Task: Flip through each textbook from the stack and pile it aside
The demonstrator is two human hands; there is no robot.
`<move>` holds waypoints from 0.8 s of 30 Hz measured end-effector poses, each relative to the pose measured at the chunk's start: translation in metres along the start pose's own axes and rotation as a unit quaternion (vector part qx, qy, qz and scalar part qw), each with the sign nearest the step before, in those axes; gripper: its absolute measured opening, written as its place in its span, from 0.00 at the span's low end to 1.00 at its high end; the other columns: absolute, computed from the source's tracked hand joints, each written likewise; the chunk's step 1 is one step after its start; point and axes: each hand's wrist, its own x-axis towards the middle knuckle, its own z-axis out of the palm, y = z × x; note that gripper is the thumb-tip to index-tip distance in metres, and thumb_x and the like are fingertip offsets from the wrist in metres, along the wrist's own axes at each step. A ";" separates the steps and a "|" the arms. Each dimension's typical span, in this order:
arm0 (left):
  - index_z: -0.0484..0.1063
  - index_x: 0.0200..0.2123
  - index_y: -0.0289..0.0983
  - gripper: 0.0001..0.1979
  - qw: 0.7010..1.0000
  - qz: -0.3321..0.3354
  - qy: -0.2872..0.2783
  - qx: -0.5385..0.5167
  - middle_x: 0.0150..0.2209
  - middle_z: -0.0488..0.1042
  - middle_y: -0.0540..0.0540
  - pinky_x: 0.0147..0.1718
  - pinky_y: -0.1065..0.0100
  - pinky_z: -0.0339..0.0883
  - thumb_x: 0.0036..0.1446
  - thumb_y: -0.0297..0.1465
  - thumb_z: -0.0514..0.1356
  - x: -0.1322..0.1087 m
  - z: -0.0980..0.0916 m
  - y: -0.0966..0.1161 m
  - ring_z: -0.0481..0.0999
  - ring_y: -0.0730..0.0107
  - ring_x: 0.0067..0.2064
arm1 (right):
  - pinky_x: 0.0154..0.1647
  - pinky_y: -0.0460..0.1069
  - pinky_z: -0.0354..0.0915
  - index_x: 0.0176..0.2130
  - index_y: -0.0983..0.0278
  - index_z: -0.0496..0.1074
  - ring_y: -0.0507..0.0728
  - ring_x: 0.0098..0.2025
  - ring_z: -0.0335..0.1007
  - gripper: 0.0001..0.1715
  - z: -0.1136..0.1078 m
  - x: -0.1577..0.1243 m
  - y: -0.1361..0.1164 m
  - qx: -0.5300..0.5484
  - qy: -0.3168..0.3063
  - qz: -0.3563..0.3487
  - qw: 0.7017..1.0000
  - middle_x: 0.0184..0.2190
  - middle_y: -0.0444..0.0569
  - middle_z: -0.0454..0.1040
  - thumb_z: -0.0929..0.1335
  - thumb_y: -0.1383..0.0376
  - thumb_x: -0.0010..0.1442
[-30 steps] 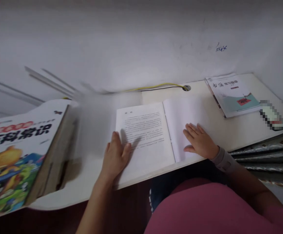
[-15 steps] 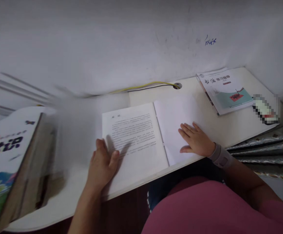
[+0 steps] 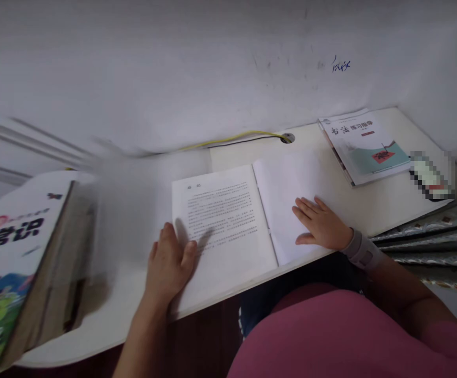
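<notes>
An open book (image 3: 228,268) lies on the white desk, its left page printed with lines of text and its right page blank. My left hand (image 3: 169,262) is at the book's left edge, thumb apart from the fingers and close to the page; the thumb casts a shadow on the print. Flat on the blank page rests my right hand (image 3: 322,223), fingers stretched out and thumb spread, a grey band (image 3: 361,251) around its wrist. Neither hand grips anything that I can see.
Thick stacked books (image 3: 11,252) stand at the left, blurred. A calligraphy booklet (image 3: 365,147) lies at the back right beside a pixelated object (image 3: 431,178). A yellow cable (image 3: 232,137) runs along the wall into a desk hole (image 3: 287,138). Patterned folds (image 3: 428,236) hang at the right.
The open book has shifted slightly to the right, and both hands have moved with it. The view has turned a little to the left.
</notes>
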 end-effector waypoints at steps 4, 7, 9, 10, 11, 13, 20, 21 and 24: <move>0.45 0.65 0.24 0.35 0.999 -0.030 -0.015 -0.016 0.64 0.54 0.26 0.61 0.45 0.51 0.62 0.43 0.42 0.000 0.000 0.001 0.54 0.46 0.66 | 0.65 0.63 0.47 0.62 0.73 0.58 0.65 0.66 0.50 0.47 -0.002 -0.001 0.000 0.005 0.000 0.007 1.000 0.64 0.65 0.56 0.60 0.41 0.59; 0.46 0.65 0.22 0.36 0.999 -0.036 -0.027 -0.015 0.65 0.54 0.26 0.61 0.44 0.50 0.61 0.43 0.42 0.001 0.001 -0.001 0.54 0.45 0.66 | 0.65 0.63 0.48 0.62 0.74 0.58 0.65 0.66 0.50 0.47 -0.003 -0.002 0.000 0.006 0.000 0.008 1.000 0.64 0.66 0.56 0.60 0.41 0.59; 0.47 0.64 0.17 0.37 0.999 -0.035 -0.036 -0.016 0.64 0.54 0.23 0.61 0.45 0.50 0.61 0.42 0.42 0.002 0.002 -0.002 0.53 0.43 0.66 | 0.65 0.63 0.48 0.62 0.74 0.58 0.65 0.66 0.50 0.47 -0.003 -0.003 0.000 0.006 0.000 0.009 1.000 0.64 0.66 0.56 0.60 0.41 0.59; 0.47 0.63 0.16 0.38 0.998 -0.035 -0.039 -0.018 0.64 0.54 0.22 0.61 0.45 0.49 0.60 0.42 0.42 0.002 0.002 -0.003 0.53 0.43 0.66 | 0.64 0.64 0.49 0.62 0.73 0.58 0.65 0.66 0.50 0.47 -0.003 -0.003 0.000 0.006 -0.001 0.008 1.000 0.64 0.66 0.56 0.60 0.42 0.59; 0.47 0.63 0.15 0.38 0.998 -0.035 -0.039 -0.020 0.64 0.54 0.21 0.61 0.46 0.49 0.60 0.42 0.42 0.002 0.003 -0.004 0.52 0.42 0.66 | 0.64 0.64 0.49 0.62 0.74 0.58 0.65 0.66 0.50 0.47 -0.003 -0.004 0.000 0.005 -0.002 0.007 1.000 0.64 0.66 0.56 0.60 0.41 0.59; 0.47 0.63 0.16 0.39 0.998 -0.035 -0.038 -0.021 0.64 0.54 0.22 0.62 0.45 0.49 0.60 0.43 0.41 0.002 0.004 -0.005 0.52 0.43 0.66 | 0.64 0.64 0.48 0.62 0.74 0.58 0.65 0.66 0.50 0.47 -0.003 -0.004 0.001 0.003 -0.004 0.006 1.000 0.64 0.65 0.55 0.60 0.41 0.59; 0.45 0.65 0.18 0.40 0.998 -0.031 -0.038 -0.028 0.65 0.52 0.23 0.62 0.46 0.47 0.60 0.46 0.39 0.000 0.006 -0.007 0.50 0.44 0.67 | 0.65 0.65 0.46 0.63 0.72 0.57 0.66 0.67 0.49 0.46 -0.003 -0.004 0.002 0.001 -0.004 0.010 1.000 0.64 0.64 0.55 0.60 0.42 0.60; 0.45 0.64 0.18 0.40 0.998 -0.029 -0.037 -0.028 0.64 0.52 0.22 0.62 0.46 0.47 0.60 0.46 0.39 0.000 0.007 -0.008 0.50 0.44 0.67 | 0.65 0.66 0.46 0.63 0.72 0.57 0.66 0.67 0.49 0.46 -0.002 -0.004 0.002 0.004 -0.004 0.009 1.000 0.65 0.64 0.55 0.60 0.42 0.60; 0.45 0.65 0.19 0.40 0.999 -0.026 -0.028 -0.029 0.64 0.52 0.23 0.62 0.44 0.47 0.60 0.46 0.39 0.000 0.008 -0.008 0.51 0.43 0.67 | 0.65 0.66 0.45 0.63 0.71 0.57 0.65 0.67 0.48 0.46 -0.002 -0.005 0.003 0.011 -0.003 0.010 1.000 0.65 0.64 0.55 0.60 0.42 0.60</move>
